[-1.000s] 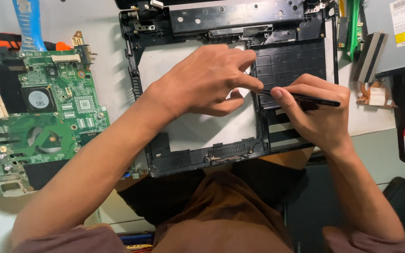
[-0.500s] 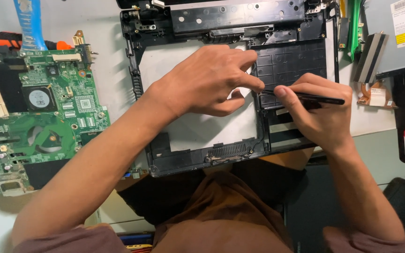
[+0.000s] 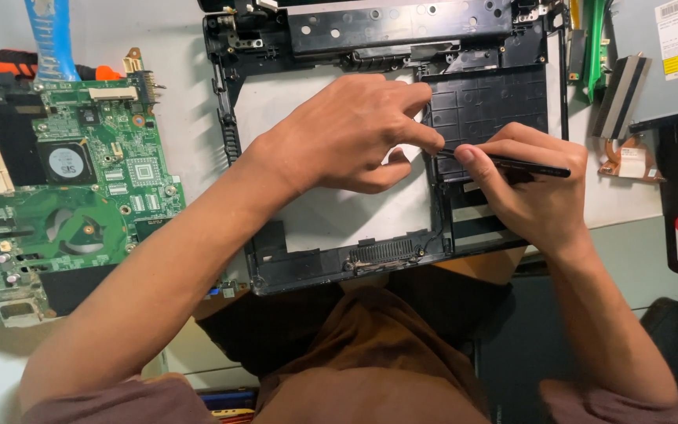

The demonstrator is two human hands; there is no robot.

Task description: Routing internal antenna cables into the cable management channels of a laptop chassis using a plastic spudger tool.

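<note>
Lap: brown cloth of my clothing [image 3: 370, 369] fills the near edge, just under the worktop's rim.
Right hand: my right hand [image 3: 531, 188] rests on the near right part of the frame, grip clamped on a slim black pen-like tool [image 3: 523, 165] held almost level, its tip pointing left.
Left hand: my left hand [image 3: 347, 137] lies palm down over the frame's open middle, fingers curled together; whether anything is pinched under them, I cannot tell. Its fingertips sit just beside the tool's tip.
Frame: the black plastic laptop base frame [image 3: 339, 263], stripped and hollow, lies flat on the pale worktop [image 3: 190, 157] directly ahead of me, its ribbed black panel [image 3: 488, 102] at the right.
Left side: a green circuit board with a round silver chip [image 3: 64, 196] lies beside the frame, apart from it.
Far left: an orange-and-black tool handle [image 3: 9, 63] and a blue strip [image 3: 50, 35] lie beyond the board.
Far right: a copper-and-silver heat pipe piece [image 3: 625, 153] and a grey box with a label [image 3: 668, 55].
</note>
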